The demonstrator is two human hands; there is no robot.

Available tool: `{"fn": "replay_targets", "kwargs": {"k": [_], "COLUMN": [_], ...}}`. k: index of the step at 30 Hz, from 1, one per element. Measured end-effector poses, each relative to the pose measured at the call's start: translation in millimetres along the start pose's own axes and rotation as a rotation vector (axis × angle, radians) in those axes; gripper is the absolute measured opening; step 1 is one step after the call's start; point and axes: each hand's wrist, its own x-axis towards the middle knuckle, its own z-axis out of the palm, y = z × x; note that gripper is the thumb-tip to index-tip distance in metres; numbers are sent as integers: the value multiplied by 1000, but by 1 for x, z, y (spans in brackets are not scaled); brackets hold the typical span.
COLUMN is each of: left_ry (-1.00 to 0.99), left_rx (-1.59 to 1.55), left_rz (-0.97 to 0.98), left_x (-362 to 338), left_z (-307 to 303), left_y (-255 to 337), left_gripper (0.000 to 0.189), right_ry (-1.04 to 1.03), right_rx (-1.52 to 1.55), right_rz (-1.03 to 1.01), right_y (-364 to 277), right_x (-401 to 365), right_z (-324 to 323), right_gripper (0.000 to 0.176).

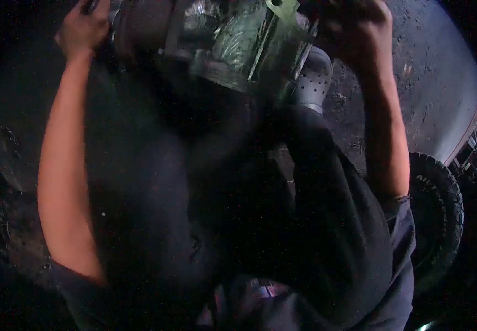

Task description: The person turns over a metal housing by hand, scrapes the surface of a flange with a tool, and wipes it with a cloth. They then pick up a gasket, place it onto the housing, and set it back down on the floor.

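A large, heavy-looking metal housing (233, 41) with a ribbed, shiny casing and a dark cylindrical left end lies across the top of the view. A pale green bracket with a hole (284, 12) shows on its upper right. My left hand (85, 28) is closed at the left end, fingers curled around its edge. At the right end, my right hand (357, 30) is closed too, in shadow, its fingertips partly hidden. The housing is partly cut off by the top edge, and its underside is lost in the dark. Its exact kind I cannot make out.
A grey perforated clog (314, 80) on my foot stands close to the housing's right end. My dark-trousered leg (338, 209) is below. A knobbly tyre (434, 215) stands at the right. The ground (415, 83) is dark and rough.
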Motion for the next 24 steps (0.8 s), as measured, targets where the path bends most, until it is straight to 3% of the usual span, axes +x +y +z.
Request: {"fn": "replay_targets", "kwargs": {"k": [1, 2, 3, 5, 7, 9, 10, 11, 13, 15, 17, 19, 22, 24], "left_ry": [-2, 22, 47, 85, 108, 113, 104, 76, 84, 69, 75, 85, 42, 55], "left_rx": [2, 26, 48, 14, -20, 8, 8, 26, 43, 51, -49, -91, 147, 97], "left_rz": [-5, -53, -93, -55, -17, -13, -11, 14, 42, -16, -13, -10, -13, -6], "left_x": [-3, -6, -2, -9, -6, -6, -13, -18, -16, -19, -16, -20, -20, -23], "left_z": [6, 7, 7, -1, -1, 4, 0, -7, -17, -17, -20, -20, -23, -27], "left_y": [-1, 4, 3, 13, 13, 3, 9, 20, 33, 37, 40, 40, 44, 45], "left_gripper": [59, 58, 57, 57, 58, 59, 59, 60, 60, 58, 58, 56, 54, 53], "right_ry": [81, 111, -75, -277, 39, 24, 77, 119, -111, -126, -56, 102, 4, -56], "right_rx": [285, 380, 490, 352, 522, -188, 193, 484, 414, 395, 326, 703, 520, 438], "right_rz": [192, 245, 420, 348, 350, -172, 228, 306, 353, 341, 303, 529, 377, 299], "right_y": [-8, -27, -53, -67, -33, -6, -11, -23, -60, -71, -48, -25, -51, -60], "right_x": [-13, -13, -15, -3, 2, 18, 7, 3, -10, -4, 5, 14, -12, -12], "right_z": [11, 14, 22, 13, 23, 5, 20, 21, 27, 25, 24, 25, 32, 27], "right_gripper": [18, 36, 35, 33, 26, 14, 27, 27, 25, 23, 23, 19, 15, 17]}}
